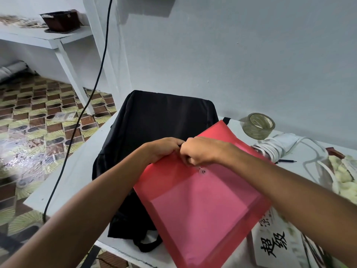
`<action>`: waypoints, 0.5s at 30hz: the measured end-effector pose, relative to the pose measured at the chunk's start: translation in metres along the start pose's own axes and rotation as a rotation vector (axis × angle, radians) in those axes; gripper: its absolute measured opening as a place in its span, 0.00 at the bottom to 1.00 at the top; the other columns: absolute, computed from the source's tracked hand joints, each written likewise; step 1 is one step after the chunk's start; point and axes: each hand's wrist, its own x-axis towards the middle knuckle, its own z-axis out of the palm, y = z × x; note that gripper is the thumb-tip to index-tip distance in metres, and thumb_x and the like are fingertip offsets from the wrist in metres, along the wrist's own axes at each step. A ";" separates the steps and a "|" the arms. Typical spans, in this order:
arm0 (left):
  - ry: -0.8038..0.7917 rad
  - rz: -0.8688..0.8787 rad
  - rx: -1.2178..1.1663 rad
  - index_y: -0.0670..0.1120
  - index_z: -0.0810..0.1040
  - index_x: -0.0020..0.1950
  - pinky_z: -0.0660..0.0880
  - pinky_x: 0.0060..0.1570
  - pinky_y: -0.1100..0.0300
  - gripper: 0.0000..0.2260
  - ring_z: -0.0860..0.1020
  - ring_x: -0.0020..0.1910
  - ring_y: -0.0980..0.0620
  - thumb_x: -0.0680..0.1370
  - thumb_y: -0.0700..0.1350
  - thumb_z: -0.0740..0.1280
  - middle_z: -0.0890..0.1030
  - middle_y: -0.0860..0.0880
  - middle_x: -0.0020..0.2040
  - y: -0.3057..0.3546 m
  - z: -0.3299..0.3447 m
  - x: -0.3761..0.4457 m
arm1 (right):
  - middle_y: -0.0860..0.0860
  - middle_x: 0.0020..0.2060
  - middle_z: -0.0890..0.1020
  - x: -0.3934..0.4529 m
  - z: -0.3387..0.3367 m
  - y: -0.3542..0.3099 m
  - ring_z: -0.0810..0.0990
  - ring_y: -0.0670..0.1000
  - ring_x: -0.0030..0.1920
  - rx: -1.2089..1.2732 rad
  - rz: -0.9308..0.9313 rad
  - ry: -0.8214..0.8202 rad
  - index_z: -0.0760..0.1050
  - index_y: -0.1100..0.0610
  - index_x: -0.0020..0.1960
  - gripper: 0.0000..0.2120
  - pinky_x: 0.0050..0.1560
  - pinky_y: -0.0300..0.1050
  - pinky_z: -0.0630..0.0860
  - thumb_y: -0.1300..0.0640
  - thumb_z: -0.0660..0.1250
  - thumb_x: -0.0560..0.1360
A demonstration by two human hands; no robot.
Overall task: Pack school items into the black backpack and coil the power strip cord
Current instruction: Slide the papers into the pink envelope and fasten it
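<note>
A: Eyes on the black backpack (pixel 154 122), flat on the white counter (pixel 77 171) at centre, top end toward twelve o'clock against the wall (pixel 251 55). A red snap folder (pixel 202 200) lies across its five o'clock side.

B: And both hands meet right over it. The left hand (pixel 164 149) has its fingers curled, pinching something dark at the bag's surface. A zipper pull, I'd guess, though it's too small to be sure.

A: The right hand (pixel 201 151)?

B: Fingers curled tight too, knuckles up, on the folder's top edge just beside the left. What exactly they pinch is hidden. My read: one hand steadies while the other works the bag open so the folder can slide in.

A: The power strip?

B: At two o'clock, white power strip (pixel 280 146) with its cord bunched round it, loops loose, so the coiling looks unfinished. A tape roll (pixel 258 125) sits beyond it, a pen (pixel 286 161) just beside.

A: Wider out?

B: A black cable (pixel 92 93) hangs down at ten o'clock over a patterned tile floor (pixel 38 122), with a white shelf (pixel 48 35) holding a dark basket (pixel 61 20).
</note>
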 end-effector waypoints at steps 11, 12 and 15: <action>0.023 -0.034 -0.040 0.45 0.81 0.43 0.77 0.41 0.57 0.09 0.80 0.38 0.49 0.73 0.34 0.63 0.82 0.45 0.42 0.000 -0.003 0.004 | 0.46 0.30 0.79 0.000 0.007 0.028 0.79 0.52 0.36 0.184 0.164 0.107 0.78 0.49 0.34 0.12 0.36 0.48 0.77 0.65 0.63 0.68; 0.021 -0.034 -0.047 0.45 0.81 0.45 0.77 0.42 0.57 0.09 0.80 0.39 0.49 0.73 0.34 0.63 0.82 0.44 0.43 0.000 -0.003 0.004 | 0.46 0.32 0.80 -0.002 0.008 0.030 0.80 0.51 0.37 0.190 0.172 0.108 0.78 0.49 0.34 0.12 0.37 0.48 0.78 0.65 0.63 0.68; 0.026 -0.037 -0.052 0.43 0.82 0.50 0.78 0.46 0.54 0.11 0.81 0.42 0.48 0.73 0.34 0.63 0.83 0.43 0.45 -0.002 -0.004 0.005 | 0.47 0.35 0.81 -0.010 0.011 0.035 0.80 0.51 0.40 0.185 0.195 0.105 0.79 0.50 0.36 0.11 0.40 0.49 0.79 0.64 0.64 0.68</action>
